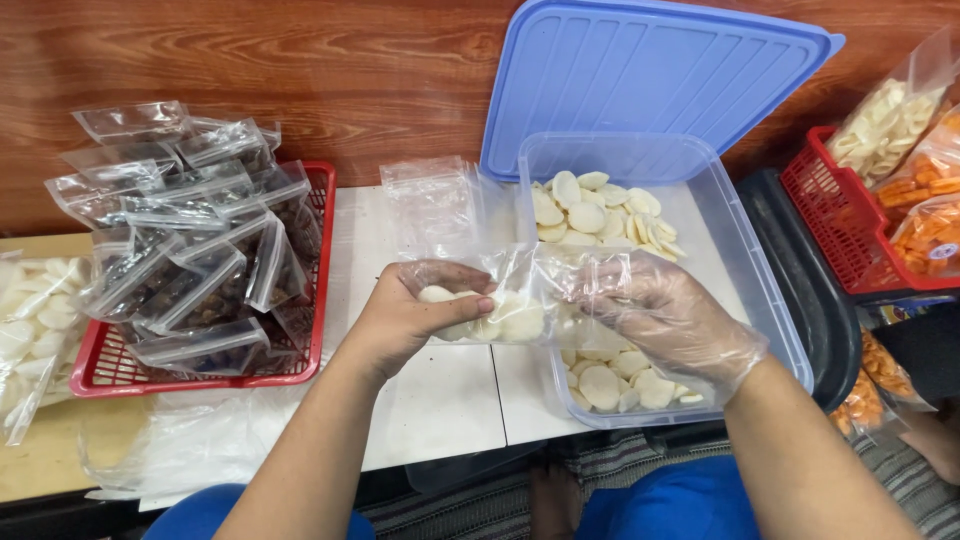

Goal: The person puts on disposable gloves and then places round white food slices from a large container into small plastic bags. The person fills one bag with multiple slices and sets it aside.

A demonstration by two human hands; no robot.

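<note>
Head view: my left hand [400, 320] pinches one end of a small clear bag [505, 300] holding pale round chips, thumb pressed on top. My right hand [665, 320], in a thin plastic glove, grips the bag's other end, fingers closed on it. I hold the bag over the near edge of a clear tub [770, 300] of white chips [600, 215]. A red basket [320, 260] of filled bags sits to my left.

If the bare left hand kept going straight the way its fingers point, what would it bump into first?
The left hand points rightward, its fingers already pinching the small clear bag of white crackers. Past that bag, it would probably meet the gloved right hand holding the other end, above the clear plastic tub. Depth is uncertain.
</note>
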